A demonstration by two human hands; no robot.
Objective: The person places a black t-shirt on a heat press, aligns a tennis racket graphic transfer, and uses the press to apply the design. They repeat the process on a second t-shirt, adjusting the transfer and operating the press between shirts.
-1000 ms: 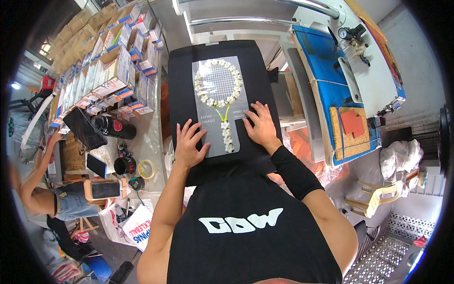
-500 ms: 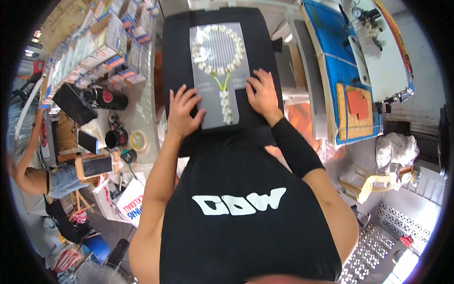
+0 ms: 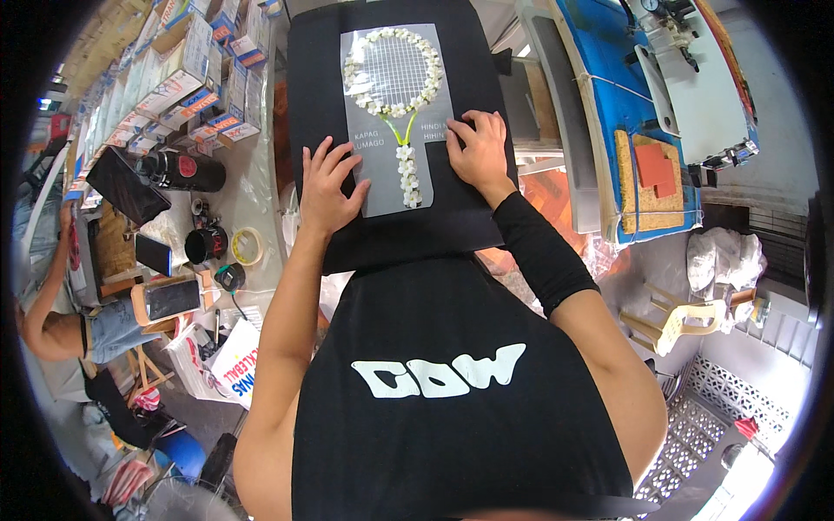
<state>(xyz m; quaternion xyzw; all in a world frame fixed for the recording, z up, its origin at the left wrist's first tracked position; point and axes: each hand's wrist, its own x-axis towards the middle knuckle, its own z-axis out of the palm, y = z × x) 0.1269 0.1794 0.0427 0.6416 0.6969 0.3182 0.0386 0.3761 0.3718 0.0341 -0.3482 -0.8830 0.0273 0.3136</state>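
Note:
A clear, greyish film sheet lies flat on a black cloth stretched over a board in front of me. Its print is a racket shape made of white flowers with green stems at the throat, plus small pale lettering. My left hand rests palm down, fingers spread, at the left edge of the film. At the right edge, my right hand lies with bent fingers apart, its fingertips at the film's border. Neither hand wraps round anything.
On the left bench are stacked boxes, a black bottle, a tape roll and phones. Another person's arm shows at far left. A blue-covered table with an orange-red piece stands right, near a cream chair.
The film, cloth and both hands sit slightly higher in the picture, as the whole view has shifted. The hands stay at the film's two edges. Glare on the print has lessened.

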